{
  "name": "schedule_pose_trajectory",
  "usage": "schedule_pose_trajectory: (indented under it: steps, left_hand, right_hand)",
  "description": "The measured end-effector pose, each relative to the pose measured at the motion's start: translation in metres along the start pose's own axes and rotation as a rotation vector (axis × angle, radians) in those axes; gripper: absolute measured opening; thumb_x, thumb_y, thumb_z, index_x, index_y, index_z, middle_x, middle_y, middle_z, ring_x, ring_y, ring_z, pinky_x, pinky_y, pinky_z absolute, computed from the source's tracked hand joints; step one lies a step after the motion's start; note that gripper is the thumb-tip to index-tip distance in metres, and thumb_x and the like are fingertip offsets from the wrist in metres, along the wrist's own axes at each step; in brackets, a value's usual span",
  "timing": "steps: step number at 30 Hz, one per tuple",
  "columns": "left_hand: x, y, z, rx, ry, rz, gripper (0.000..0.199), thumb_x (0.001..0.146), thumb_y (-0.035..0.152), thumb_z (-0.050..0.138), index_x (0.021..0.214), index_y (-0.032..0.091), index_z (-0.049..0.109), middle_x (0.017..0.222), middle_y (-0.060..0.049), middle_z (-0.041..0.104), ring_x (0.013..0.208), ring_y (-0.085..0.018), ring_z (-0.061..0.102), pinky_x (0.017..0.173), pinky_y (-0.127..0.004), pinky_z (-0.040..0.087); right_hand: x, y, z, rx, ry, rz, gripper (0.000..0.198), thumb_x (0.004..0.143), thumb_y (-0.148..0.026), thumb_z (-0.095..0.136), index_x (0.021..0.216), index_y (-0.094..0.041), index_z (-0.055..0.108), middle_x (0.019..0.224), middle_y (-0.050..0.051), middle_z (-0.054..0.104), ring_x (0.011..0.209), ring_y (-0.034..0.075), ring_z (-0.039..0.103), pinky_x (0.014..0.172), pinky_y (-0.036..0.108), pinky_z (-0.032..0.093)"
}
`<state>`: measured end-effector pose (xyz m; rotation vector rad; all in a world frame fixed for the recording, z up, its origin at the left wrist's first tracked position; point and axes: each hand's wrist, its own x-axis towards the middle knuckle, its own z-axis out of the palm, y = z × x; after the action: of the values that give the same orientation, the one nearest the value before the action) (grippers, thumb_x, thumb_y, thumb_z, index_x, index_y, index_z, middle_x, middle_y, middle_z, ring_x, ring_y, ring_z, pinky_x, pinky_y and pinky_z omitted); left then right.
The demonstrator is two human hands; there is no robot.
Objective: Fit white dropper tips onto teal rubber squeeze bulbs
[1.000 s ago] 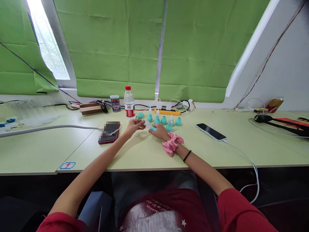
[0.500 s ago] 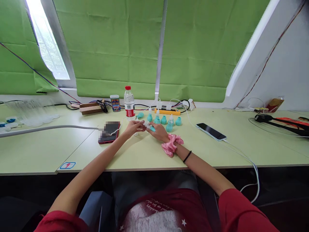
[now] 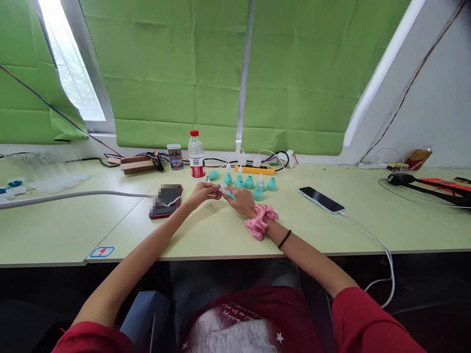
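A water bottle (image 3: 196, 156) with a red cap stands upright on the pale green table (image 3: 110, 225), a small printed can (image 3: 175, 156) just beside it. A red phone (image 3: 164, 201) lies flat nearer the edge, a black phone (image 3: 321, 199) lies well apart on its white cable (image 3: 371, 240). A yellow power strip (image 3: 255, 170) sits below the green blinds (image 3: 176, 73).

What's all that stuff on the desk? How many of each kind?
Small teal bottles standing free behind the hands: 5 (e.g.)
Teal bottle lying on its side: 1
Phones: 2 (red one, black one)
Water bottle: 1
Printed can: 1
Yellow power strip: 1
Total: 11, not counting the small piece held between the left hand and right hand.
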<state>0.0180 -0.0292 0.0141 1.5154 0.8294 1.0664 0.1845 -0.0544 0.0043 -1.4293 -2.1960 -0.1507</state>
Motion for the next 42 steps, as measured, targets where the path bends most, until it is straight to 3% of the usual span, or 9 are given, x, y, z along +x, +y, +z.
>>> schedule_pose_trajectory:
  steps: [10,14,18,22,25,31,36,39,42]
  left_hand:
    - [0.001,0.001,-0.006,0.08,-0.096,-0.018,0.036,0.063,0.044,0.062,0.059,0.009,0.057,0.053,-0.004,0.056,0.045,-0.008,0.048,0.047,-0.023,0.041]
    - [0.002,-0.001,-0.008,0.09,-0.117,-0.011,0.036,0.064,0.044,0.062,0.064,0.008,0.059,0.059,-0.007,0.059,0.049,-0.008,0.05,0.052,-0.023,0.043]
    - [0.004,-0.003,-0.011,0.092,-0.112,0.006,0.035,0.062,0.041,0.065,0.072,0.007,0.063,0.066,-0.009,0.062,0.055,-0.01,0.053,0.058,-0.026,0.045]
    - [0.004,-0.003,-0.013,0.176,-0.102,0.05,0.032,0.061,0.037,0.066,0.075,0.009,0.066,0.064,-0.007,0.063,0.052,-0.009,0.051,0.053,-0.023,0.043]
    - [0.002,0.0,-0.014,0.246,-0.156,0.084,0.029,0.061,0.035,0.066,0.073,0.008,0.067,0.06,-0.006,0.061,0.05,-0.008,0.049,0.049,-0.021,0.039]
    - [-0.001,0.006,-0.016,0.229,-0.247,0.092,0.028,0.062,0.033,0.065,0.075,0.008,0.068,0.063,-0.008,0.063,0.052,-0.01,0.05,0.05,-0.022,0.04]
    - [-0.004,0.009,-0.016,0.223,-0.267,0.088,0.028,0.064,0.033,0.064,0.076,0.008,0.068,0.068,-0.01,0.064,0.054,-0.01,0.05,0.052,-0.022,0.04]
    - [-0.005,0.009,-0.012,0.191,-0.242,0.079,0.027,0.063,0.033,0.065,0.074,0.008,0.068,0.066,-0.01,0.063,0.054,-0.01,0.049,0.052,-0.022,0.039]
    - [-0.005,0.006,-0.004,0.088,-0.141,0.083,0.026,0.064,0.034,0.064,0.064,0.009,0.066,0.061,-0.007,0.06,0.053,-0.009,0.048,0.051,-0.022,0.037]
  right_hand:
    - [0.0,0.002,-0.003,0.018,-0.018,-0.065,0.035,0.083,-0.038,0.036,0.111,-0.022,0.05,0.095,0.007,0.061,0.085,0.022,0.055,0.068,0.03,0.036]
    - [0.0,0.003,-0.003,0.082,-0.037,-0.052,0.034,0.082,-0.038,0.039,0.107,-0.021,0.053,0.091,0.006,0.062,0.082,0.02,0.055,0.068,0.028,0.037]
    - [0.001,0.005,-0.003,0.295,-0.043,-0.055,0.031,0.078,-0.037,0.045,0.1,-0.018,0.058,0.089,0.005,0.061,0.079,0.017,0.055,0.069,0.026,0.038]
    - [0.002,0.01,-0.002,0.595,-0.151,-0.073,0.028,0.077,-0.037,0.045,0.087,-0.015,0.058,0.062,-0.001,0.054,0.048,0.008,0.048,0.053,0.021,0.037]
    - [0.004,0.012,-0.001,0.795,-0.269,-0.076,0.029,0.075,-0.04,0.047,0.079,-0.014,0.057,0.05,-0.004,0.045,0.039,0.006,0.04,0.043,0.019,0.033]
    - [0.008,0.006,-0.01,1.003,-0.409,-0.12,0.032,0.07,-0.046,0.052,0.07,-0.014,0.055,0.05,-0.003,0.045,0.04,0.006,0.038,0.039,0.02,0.031]
    - [0.006,0.004,-0.018,1.147,-0.583,-0.029,0.03,0.071,-0.045,0.052,0.069,-0.015,0.053,0.053,-0.002,0.047,0.039,0.007,0.041,0.038,0.021,0.032]
    - [0.005,0.007,-0.017,1.246,-0.636,0.023,0.028,0.072,-0.044,0.052,0.067,-0.017,0.052,0.054,-0.002,0.048,0.04,0.008,0.043,0.041,0.022,0.035]
    - [0.006,0.008,-0.017,1.376,-0.639,0.059,0.025,0.072,-0.043,0.052,0.068,-0.018,0.051,0.056,-0.002,0.047,0.043,0.008,0.042,0.042,0.022,0.036]
